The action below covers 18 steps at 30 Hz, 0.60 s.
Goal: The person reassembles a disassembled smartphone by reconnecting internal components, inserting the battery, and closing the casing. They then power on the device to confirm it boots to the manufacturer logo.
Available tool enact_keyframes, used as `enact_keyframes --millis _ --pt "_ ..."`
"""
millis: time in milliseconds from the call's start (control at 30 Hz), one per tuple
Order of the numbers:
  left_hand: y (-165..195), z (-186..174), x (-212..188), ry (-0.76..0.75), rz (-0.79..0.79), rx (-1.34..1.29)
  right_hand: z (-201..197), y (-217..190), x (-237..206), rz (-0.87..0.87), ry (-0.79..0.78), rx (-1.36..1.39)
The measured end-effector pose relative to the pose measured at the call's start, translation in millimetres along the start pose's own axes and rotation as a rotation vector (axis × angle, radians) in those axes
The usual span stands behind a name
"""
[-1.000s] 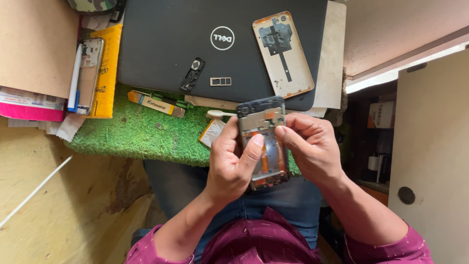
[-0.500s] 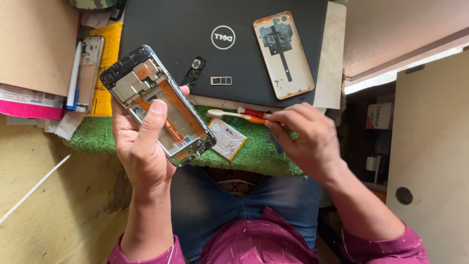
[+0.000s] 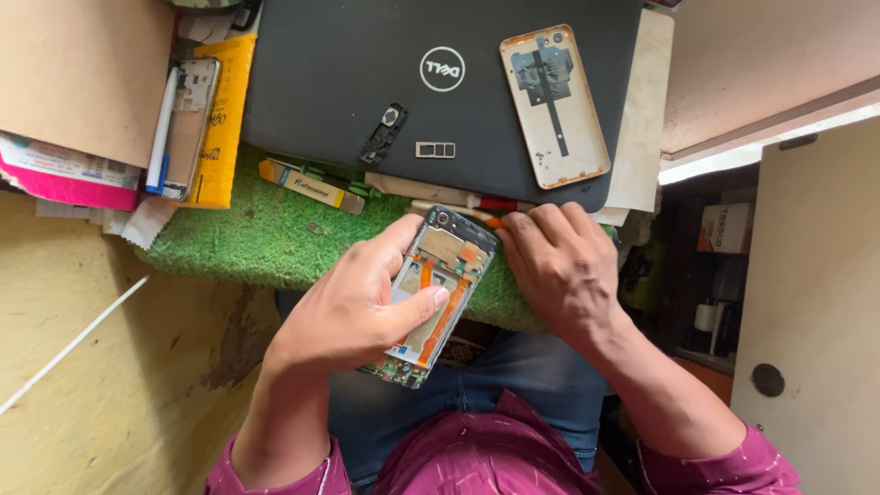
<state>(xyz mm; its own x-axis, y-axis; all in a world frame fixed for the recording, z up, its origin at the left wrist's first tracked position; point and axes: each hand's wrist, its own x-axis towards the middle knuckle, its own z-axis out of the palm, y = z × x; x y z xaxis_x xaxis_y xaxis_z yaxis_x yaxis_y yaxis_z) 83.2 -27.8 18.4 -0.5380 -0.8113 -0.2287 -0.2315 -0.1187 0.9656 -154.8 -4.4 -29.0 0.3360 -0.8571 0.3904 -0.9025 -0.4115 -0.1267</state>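
My left hand (image 3: 353, 312) grips an opened phone body (image 3: 438, 289) over my lap, its inner side up, with orange flex strips and a metal shield showing. The thumb lies across its middle. My right hand (image 3: 561, 266) rests palm down on the green turf mat (image 3: 247, 243), just right of the phone's top end. Its fingertips touch a thin screwdriver with a red and orange handle (image 3: 484, 205) lying along the laptop's front edge. Whether the fingers grip the tool is hidden.
A closed black laptop (image 3: 330, 82) carries a phone back cover (image 3: 555, 105), a small black camera part (image 3: 385, 133) and a card tray (image 3: 434, 149). A yellow opening tool (image 3: 307, 183) lies on the mat. Another phone frame (image 3: 188, 124) rests on a yellow packet at left.
My left hand brought the phone body down from the upper left to in front of me. My right hand lowered the screwdriver to the laptop's edge.
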Motion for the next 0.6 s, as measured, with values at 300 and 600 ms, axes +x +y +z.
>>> enact_keyframes --millis 300,600 --pt "-4.4 -7.2 2.7 -0.19 -0.095 0.052 -48.6 28.3 -6.3 0.144 0.023 0.143" --pt "-8.5 -9.7 6.1 -0.235 -0.039 0.001 -62.0 60.9 -6.9 -0.051 -0.274 0.756"
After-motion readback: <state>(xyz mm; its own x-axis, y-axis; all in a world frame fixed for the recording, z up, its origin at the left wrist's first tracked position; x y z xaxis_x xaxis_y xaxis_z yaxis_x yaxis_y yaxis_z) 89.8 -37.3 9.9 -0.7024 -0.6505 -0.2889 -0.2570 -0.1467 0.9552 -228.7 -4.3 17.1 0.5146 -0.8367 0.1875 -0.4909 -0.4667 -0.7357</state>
